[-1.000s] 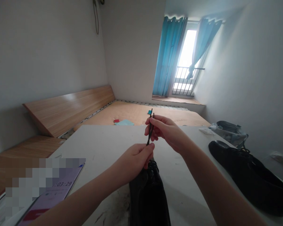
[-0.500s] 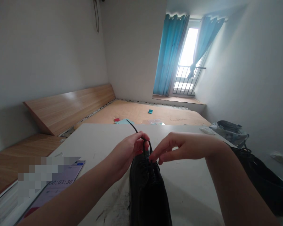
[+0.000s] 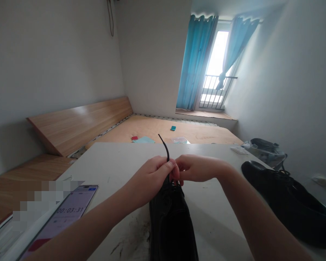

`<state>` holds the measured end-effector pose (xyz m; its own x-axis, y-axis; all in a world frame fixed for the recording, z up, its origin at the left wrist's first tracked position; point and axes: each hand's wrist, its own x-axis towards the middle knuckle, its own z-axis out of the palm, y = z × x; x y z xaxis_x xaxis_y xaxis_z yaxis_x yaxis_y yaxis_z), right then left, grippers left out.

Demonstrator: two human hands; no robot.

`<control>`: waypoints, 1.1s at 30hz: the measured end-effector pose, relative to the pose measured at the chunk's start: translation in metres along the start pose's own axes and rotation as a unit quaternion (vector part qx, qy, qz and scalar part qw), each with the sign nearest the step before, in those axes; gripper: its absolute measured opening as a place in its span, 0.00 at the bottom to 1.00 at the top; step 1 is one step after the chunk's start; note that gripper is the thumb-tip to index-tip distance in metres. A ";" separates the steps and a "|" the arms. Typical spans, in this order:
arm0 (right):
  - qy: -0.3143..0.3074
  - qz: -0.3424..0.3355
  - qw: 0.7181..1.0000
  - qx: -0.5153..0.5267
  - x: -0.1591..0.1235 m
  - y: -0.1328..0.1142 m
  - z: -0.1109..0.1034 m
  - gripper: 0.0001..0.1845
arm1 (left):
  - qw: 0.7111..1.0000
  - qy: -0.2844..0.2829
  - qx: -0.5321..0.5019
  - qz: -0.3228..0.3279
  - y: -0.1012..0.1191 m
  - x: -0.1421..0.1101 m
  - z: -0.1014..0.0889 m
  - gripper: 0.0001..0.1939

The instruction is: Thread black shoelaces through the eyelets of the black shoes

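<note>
Shoelace [image 3: 166, 150] rises from the left hand's [image 3: 150, 179] narrow pinch; the right hand [image 3: 192, 168] curls close beside it, its hold hidden, just above the black shoe [image 3: 170, 221] on the white table [image 3: 111, 163]. Second shoe [image 3: 285, 203] lies farther right on the table.

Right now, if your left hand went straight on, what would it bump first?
Probably your right hand, just beyond the left hand at the black shoelace, though depth is hard to tell.

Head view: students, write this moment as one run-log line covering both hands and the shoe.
left hand: pinches black shoelace | right hand: beside it, over lacing | black shoe: on white table
</note>
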<state>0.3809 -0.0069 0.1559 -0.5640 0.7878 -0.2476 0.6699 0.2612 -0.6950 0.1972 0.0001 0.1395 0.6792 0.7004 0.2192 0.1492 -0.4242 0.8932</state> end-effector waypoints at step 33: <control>0.154 -0.048 0.878 0.450 -0.014 0.016 0.013 0.13 | 0.938 -0.075 0.305 0.149 0.021 -0.012 -0.026 0.16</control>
<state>0.3933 -0.0205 0.1392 -0.3469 0.9360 -0.0601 -0.1053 -0.1025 -0.9891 0.1736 -0.0018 0.1658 0.8427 0.4298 0.3243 0.2894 -0.8694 0.4004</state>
